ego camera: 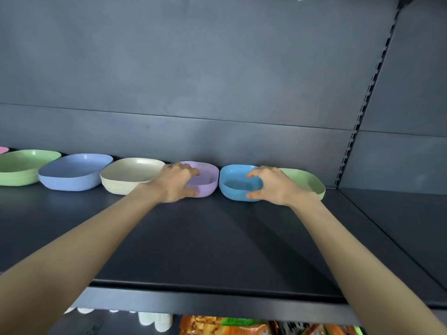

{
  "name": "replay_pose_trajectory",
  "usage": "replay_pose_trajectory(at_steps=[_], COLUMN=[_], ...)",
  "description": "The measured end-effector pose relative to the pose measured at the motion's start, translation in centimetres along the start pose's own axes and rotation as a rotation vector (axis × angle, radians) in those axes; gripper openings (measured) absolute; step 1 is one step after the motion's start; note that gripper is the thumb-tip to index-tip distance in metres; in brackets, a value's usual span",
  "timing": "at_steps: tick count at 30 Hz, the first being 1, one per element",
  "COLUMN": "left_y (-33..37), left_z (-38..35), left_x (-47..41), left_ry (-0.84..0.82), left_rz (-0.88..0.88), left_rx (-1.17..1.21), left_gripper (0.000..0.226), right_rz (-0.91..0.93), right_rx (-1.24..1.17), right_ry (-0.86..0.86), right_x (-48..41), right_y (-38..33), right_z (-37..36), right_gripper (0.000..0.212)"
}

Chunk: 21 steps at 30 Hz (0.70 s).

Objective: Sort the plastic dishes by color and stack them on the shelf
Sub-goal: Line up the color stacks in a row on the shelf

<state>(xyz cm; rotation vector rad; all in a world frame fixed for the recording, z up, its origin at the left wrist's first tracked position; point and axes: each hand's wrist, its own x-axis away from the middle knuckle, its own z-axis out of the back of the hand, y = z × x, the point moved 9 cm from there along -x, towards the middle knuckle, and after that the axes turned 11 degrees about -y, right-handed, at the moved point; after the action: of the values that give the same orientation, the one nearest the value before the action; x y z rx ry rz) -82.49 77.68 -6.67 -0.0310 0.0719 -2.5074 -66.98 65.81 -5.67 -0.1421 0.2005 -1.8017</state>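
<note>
A row of plastic dishes lines the back of the dark shelf (217, 238). My left hand (175, 183) grips the left side of the purple dish (206, 181), thumb at its front wall and fingers over its rim. My right hand (275, 186) grips the right side of the bright blue dish stack (235, 187), thumb low on the front and fingers curled over the rim. A light green dish (307, 181) sits behind my right hand, partly hidden. To the left stand a cream stack (130, 176), a periwinkle blue dish (75, 171) and a green dish (21, 166).
A sliver of a pink dish (3, 149) shows at the far left edge. A slotted upright (362, 112) divides this bay from the shelf bay on the right. Packaged goods (229, 326) and white items lie on the shelf below.
</note>
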Motion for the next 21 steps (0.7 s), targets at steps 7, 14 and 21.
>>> replay_pose_trajectory(at_steps=[7, 14, 21], left_y=[-2.1, -2.0, -1.8], left_z=[-1.6, -2.1, -1.9], left_x=[-1.1, -1.5, -1.5], left_ry=[-0.076, -0.058, -0.041], left_rz=[-0.185, -0.305, -0.301], left_rx=[0.009, 0.002, -0.018], left_gripper=[0.037, 0.018, 0.026], right_rz=[-0.130, -0.198, -0.178], right_rx=[-0.011, 0.004, -0.031], right_ry=[-0.046, -0.063, -0.110], right_x=[-1.6, -2.6, -3.0], right_y=[-1.7, -2.0, -1.9], right_z=[-2.5, -3.1, -3.3], right_gripper=[0.060, 0.044, 0.029])
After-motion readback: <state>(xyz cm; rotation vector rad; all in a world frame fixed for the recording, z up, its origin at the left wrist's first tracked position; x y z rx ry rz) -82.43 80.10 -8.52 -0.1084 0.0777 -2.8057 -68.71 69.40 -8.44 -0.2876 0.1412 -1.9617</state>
